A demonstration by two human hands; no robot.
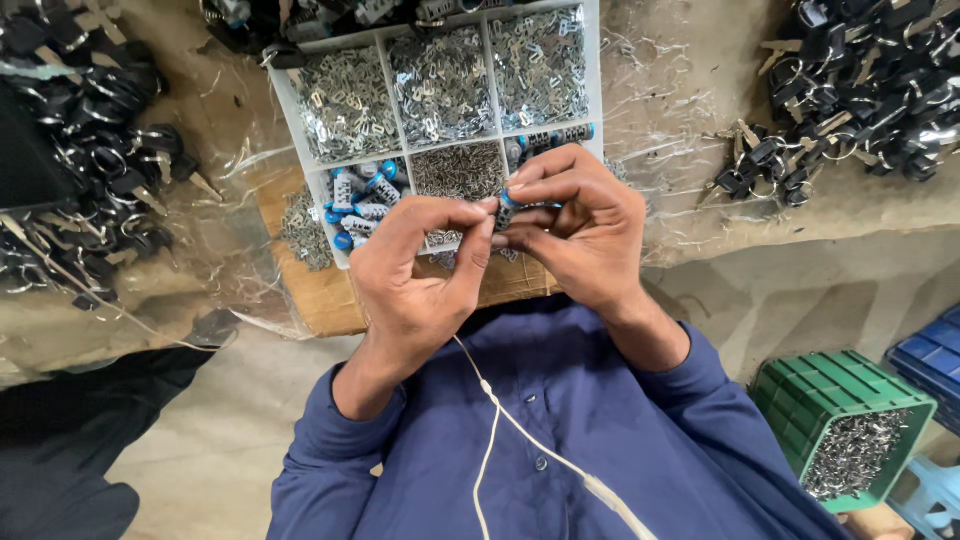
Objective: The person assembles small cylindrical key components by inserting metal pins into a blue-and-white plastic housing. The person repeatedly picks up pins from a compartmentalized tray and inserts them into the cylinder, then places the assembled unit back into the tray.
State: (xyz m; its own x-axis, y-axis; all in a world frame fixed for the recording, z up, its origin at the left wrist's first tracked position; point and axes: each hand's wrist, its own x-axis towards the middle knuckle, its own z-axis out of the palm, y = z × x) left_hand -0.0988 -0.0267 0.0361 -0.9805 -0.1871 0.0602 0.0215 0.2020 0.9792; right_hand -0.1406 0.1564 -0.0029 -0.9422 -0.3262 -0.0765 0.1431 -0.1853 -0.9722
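Small lock cylinder [506, 208], silver with a blue ring at one end, sits between the fingertips of both hands, just above the middle of the tray. It is tiny and partly hidden by the fingers. The left hand [420, 265] pinches it from one side with thumb and first finger. The right hand [575, 225] pinches it from the other side, fingers curled close around it. Both hands are clenched on this one little piece, and they touch each other at the fingertips.

Right under the hands is a white tray [283, 100] with many boxes in it. Three top boxes are full of small shiny metal bits [440, 85]. One lower box, left of the hands, holds more silver and blue cylinders [358, 200]. The middle lower box holds tiny metal pieces too. The tray rests on a brown board [320, 295], and the board lies on a bench covered with clear plastic sheet [660, 120].

Some loose metal bits [298, 230] lie on the board beside the tray. Piles of black keys with rings [860, 70] lie on the bench at the far right, and more black keys [90, 150] at the far left.

Down by the floor, on the right, a green crate [800, 400] holds a heap of shiny metal parts. A blue crate [930, 355] stands just beside it. The person wears a blue shirt [560, 440], with a thin white cord [500, 420] hanging over it.
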